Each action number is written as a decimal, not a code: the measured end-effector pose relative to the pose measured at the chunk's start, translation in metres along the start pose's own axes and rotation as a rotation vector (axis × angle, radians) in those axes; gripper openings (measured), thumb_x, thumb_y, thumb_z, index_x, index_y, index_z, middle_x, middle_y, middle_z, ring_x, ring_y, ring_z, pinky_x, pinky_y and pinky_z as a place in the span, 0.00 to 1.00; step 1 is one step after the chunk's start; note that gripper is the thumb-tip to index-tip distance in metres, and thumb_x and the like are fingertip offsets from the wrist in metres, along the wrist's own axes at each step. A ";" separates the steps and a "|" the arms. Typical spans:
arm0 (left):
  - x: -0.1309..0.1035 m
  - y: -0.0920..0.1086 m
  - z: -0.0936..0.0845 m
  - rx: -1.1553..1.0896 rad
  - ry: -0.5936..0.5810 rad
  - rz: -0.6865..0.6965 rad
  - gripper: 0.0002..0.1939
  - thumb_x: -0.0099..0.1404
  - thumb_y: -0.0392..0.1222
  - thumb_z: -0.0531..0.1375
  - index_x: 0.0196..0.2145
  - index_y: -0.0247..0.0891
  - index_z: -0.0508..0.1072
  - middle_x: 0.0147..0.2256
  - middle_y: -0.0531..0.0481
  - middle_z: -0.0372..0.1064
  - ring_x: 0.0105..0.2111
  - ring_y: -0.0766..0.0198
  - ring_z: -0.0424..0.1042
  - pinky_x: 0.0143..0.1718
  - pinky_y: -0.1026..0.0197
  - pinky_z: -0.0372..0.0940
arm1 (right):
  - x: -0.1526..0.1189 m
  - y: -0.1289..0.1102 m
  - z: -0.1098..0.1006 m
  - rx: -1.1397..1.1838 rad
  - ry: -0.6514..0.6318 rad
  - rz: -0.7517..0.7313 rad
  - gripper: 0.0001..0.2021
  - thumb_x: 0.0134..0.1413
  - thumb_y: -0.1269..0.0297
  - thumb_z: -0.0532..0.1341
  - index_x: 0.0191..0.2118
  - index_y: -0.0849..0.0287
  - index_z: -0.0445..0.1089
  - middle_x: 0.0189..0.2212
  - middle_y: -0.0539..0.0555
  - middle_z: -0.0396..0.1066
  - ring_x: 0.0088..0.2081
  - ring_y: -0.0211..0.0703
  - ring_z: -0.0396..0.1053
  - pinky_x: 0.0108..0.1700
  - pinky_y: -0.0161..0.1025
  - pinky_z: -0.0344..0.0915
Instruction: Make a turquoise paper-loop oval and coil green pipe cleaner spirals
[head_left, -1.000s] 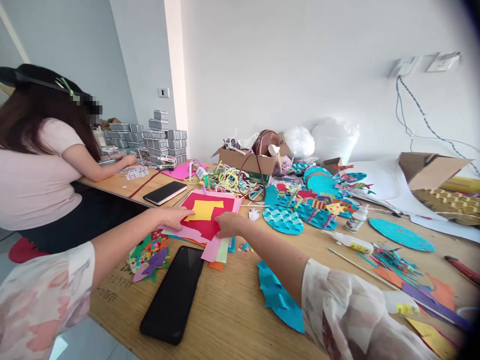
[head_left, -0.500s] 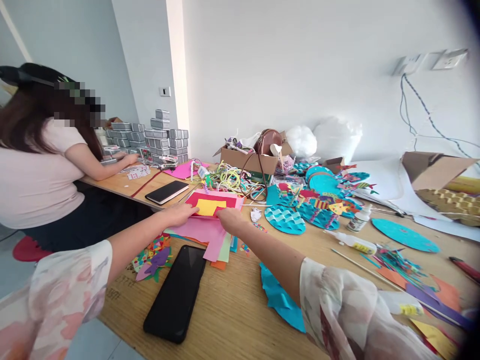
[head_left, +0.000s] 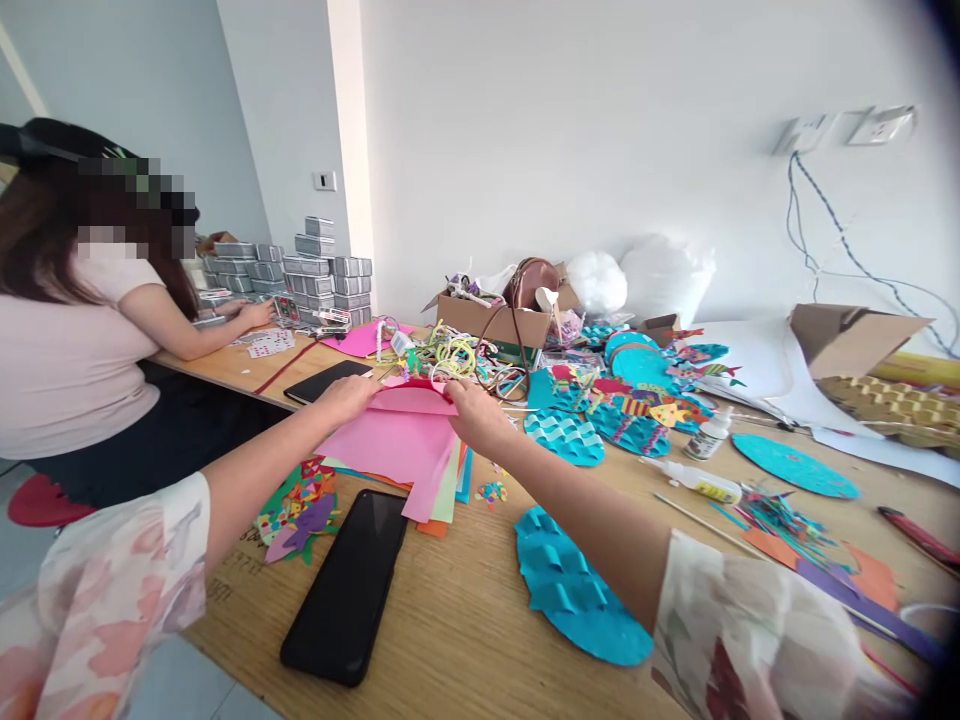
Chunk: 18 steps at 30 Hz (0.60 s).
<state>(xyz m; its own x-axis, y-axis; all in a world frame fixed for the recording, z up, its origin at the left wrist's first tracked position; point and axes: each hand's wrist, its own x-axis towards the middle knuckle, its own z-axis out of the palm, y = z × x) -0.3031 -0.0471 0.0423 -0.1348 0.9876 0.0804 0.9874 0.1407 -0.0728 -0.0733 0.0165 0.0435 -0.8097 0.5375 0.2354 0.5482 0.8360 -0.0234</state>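
Note:
My left hand [head_left: 349,398] and my right hand [head_left: 477,416] are both closed on opposite sides of a few coloured sheets. A bowed red sheet [head_left: 409,393] shows between them, its near edge raised. Beneath it lies pink paper [head_left: 397,440], with green, orange and blue edges sticking out at the right. Fingertips of both hands are partly hidden behind the paper. Close to the near side of the stack lies a black phone [head_left: 346,590]. Colourful paper fish [head_left: 311,515] lie by the left forearm, and a blue oval with raised strips [head_left: 574,585] lies below the right forearm.
A box of craft items [head_left: 491,315] stands behind tangled cords [head_left: 457,350]. To the right are glue bottles [head_left: 705,485], blue decorated ovals [head_left: 566,437] and paper scraps. A black notebook [head_left: 322,382] lies at left, where another person [head_left: 82,320] sits by stacked card decks [head_left: 307,285].
The sheets between my hands have been tilted up and bowed, so the small yellow piece no longer shows. My right hand has moved slightly up, and the blue oval is more exposed.

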 end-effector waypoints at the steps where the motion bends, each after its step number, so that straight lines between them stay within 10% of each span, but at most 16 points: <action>1: -0.001 0.000 0.001 0.010 -0.010 -0.007 0.15 0.64 0.44 0.55 0.47 0.35 0.66 0.45 0.45 0.66 0.41 0.59 0.69 0.41 0.51 0.66 | -0.010 -0.001 0.000 0.003 -0.019 -0.057 0.18 0.53 0.76 0.51 0.51 0.62 0.59 0.49 0.63 0.60 0.49 0.49 0.61 0.45 0.42 0.62; 9: -0.004 -0.003 0.007 0.008 -0.065 0.015 0.14 0.64 0.43 0.55 0.46 0.35 0.66 0.45 0.45 0.66 0.40 0.60 0.69 0.40 0.52 0.66 | -0.059 -0.010 0.019 0.109 -0.230 -0.471 0.18 0.49 0.76 0.54 0.47 0.56 0.66 0.48 0.59 0.64 0.48 0.48 0.62 0.46 0.44 0.59; 18: -0.006 -0.001 0.015 -0.099 -0.025 0.252 0.11 0.64 0.43 0.54 0.41 0.36 0.70 0.40 0.47 0.69 0.38 0.62 0.69 0.41 0.55 0.65 | -0.028 -0.006 0.028 0.375 -0.138 -0.045 0.12 0.58 0.67 0.52 0.29 0.61 0.70 0.24 0.50 0.69 0.27 0.35 0.66 0.30 0.33 0.60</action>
<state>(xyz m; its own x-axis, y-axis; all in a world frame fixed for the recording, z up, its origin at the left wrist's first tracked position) -0.3043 -0.0520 0.0270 0.1159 0.9921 0.0478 0.9931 -0.1165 0.0101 -0.0596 -0.0011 0.0100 -0.8654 0.4883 0.1121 0.4183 0.8274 -0.3749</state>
